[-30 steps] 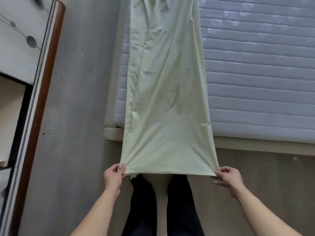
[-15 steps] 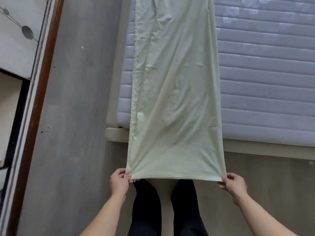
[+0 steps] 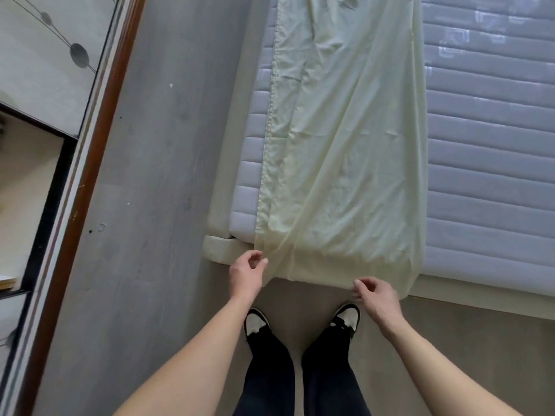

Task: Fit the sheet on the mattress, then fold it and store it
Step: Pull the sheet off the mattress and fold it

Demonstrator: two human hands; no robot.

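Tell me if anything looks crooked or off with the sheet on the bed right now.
The sheet lies as a folded strip along the left part of the mattress, creased rather than smooth. Its near end droops over the foot edge. The left hand is beside it; the right hand is at its hem. No damage shows.

A grey wood-grain floor (image 3: 156, 205) fills the middle of the view, running from twelve o'clock down to six. At nine o'clock stands a cabinet (image 3: 36, 70) with a pale patterned front (thin lines and dark discs), edged by a reddish-brown frame (image 3: 90, 163); below the panel is an open dark-rimmed recess (image 3: 27, 181). A cream bed base (image 3: 217, 247) shows near the centre. Light is soft and even.
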